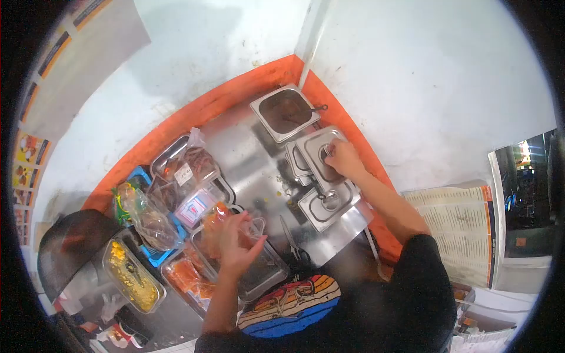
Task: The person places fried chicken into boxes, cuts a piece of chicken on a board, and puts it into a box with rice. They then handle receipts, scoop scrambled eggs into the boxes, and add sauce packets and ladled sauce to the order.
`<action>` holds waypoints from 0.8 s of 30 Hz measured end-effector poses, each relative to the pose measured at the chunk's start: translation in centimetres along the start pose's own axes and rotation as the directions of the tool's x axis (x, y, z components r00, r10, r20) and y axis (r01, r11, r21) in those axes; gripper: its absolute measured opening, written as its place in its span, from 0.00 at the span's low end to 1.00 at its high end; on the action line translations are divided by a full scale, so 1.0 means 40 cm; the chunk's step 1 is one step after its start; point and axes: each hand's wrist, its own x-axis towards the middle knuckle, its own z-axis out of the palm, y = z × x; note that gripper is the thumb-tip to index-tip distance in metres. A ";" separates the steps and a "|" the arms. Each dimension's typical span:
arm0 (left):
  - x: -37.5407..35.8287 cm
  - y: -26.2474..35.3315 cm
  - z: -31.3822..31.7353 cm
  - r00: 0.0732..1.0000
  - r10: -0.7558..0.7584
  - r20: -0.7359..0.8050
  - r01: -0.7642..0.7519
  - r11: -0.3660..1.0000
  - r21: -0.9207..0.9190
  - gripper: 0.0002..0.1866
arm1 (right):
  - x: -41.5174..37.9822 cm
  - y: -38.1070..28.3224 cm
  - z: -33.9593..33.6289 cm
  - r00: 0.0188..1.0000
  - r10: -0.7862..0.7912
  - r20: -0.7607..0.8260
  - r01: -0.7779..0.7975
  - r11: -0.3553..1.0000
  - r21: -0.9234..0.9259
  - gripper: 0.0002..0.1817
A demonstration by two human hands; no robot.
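My right hand (342,157) is closed on the knob of a steel lid (315,144), which lies tilted over other steel lids. My left hand (238,244) is over a steel tray (263,276), its fingers apart, beside a plastic bag of orange food (215,219). Whether it touches the bag is hidden. Below the held lid is another lid (321,217) with a ladle (329,200) on it. Scissors (294,244) lie between my hands.
A steel pan (285,112) with dark contents and a utensil stands in the corner. On the left are bagged food (150,217) in a blue basket (156,257), a pink-and-white packet (195,207) and a tray of yellow food (134,276). An orange-edged wall borders the counter.
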 end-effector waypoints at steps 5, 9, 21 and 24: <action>0.017 0.019 0.007 0.999 0.020 0.038 -0.019 1.000 -0.016 0.38 | -0.017 -0.032 -0.037 0.994 0.059 0.087 -0.046 0.989 -0.140 0.18; 0.002 -0.011 0.029 1.000 -0.021 -0.003 0.020 0.987 -0.162 0.38 | 0.112 -0.053 -0.056 0.977 0.214 0.003 -0.212 0.966 -0.148 0.19; 0.070 0.011 0.030 1.000 0.008 0.011 -0.007 0.995 -0.095 0.39 | 0.359 -0.055 0.079 0.988 0.031 -0.151 0.029 0.924 0.380 0.11; 0.078 0.021 0.033 1.000 0.005 -0.005 -0.006 0.994 -0.107 0.39 | 0.311 -0.134 0.033 0.994 0.023 0.110 -0.097 0.675 0.732 0.10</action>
